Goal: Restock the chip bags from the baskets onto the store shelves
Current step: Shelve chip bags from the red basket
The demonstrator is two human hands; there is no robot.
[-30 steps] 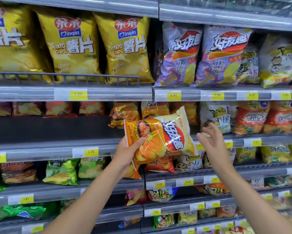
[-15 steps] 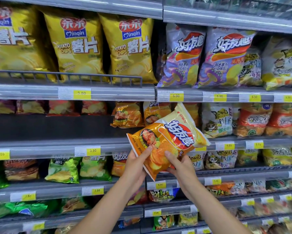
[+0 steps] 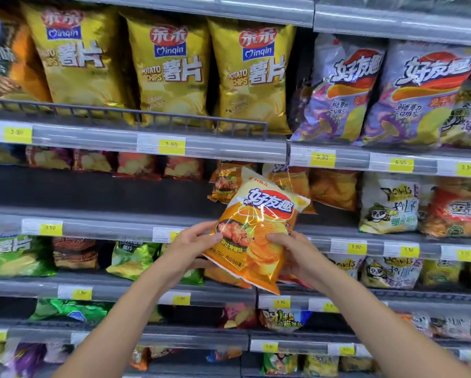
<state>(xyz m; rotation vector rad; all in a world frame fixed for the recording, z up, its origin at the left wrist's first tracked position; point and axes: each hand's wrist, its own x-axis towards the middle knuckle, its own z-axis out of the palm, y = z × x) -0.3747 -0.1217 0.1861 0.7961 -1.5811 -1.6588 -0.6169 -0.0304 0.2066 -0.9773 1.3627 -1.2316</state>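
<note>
Store shelves (image 3: 209, 151) fill the whole view, grey rails with yellow price tags along their front edges. An orange chip bag (image 3: 259, 227) is up in front of the middle shelf's front edge, near the seam between the two shelf bays, and tilted, top corner up and back towards the shelf. Both hands are on it. The left hand (image 3: 193, 241) grips the bag's left edge, thumb across the front. The right hand (image 3: 294, 252) grips the lower right side, thumb on the front too. The fingers of both go behind the bag – can't see them.

The bag covers part of the similar orange bags (image 3: 223, 184) standing on the middle shelf behind it. The left stretch of that shelf is dark, with small bags set far back and only their tops showing under the rail above. The outer edges of the view are blurred, the lower shelves are smeared, and their tags are unreadable.

Writing: the held bag reads 好友趣 in white on a red and blue oval, with a chicken picture below and small print too fine to read. On the top shelf, yellow bags (image 3: 169, 72) read "Minqin", "POTATO CHIPS" and 薯片. To their right, purple bags (image 3: 340, 88) read 好友趣. Tags: 3.50 (image 3: 171, 144) under the yellow bags, 5.90 (image 3: 322, 157) under the purple ones. A white panda bag (image 3: 387, 205) sits at the right – lettering not clear.
</note>
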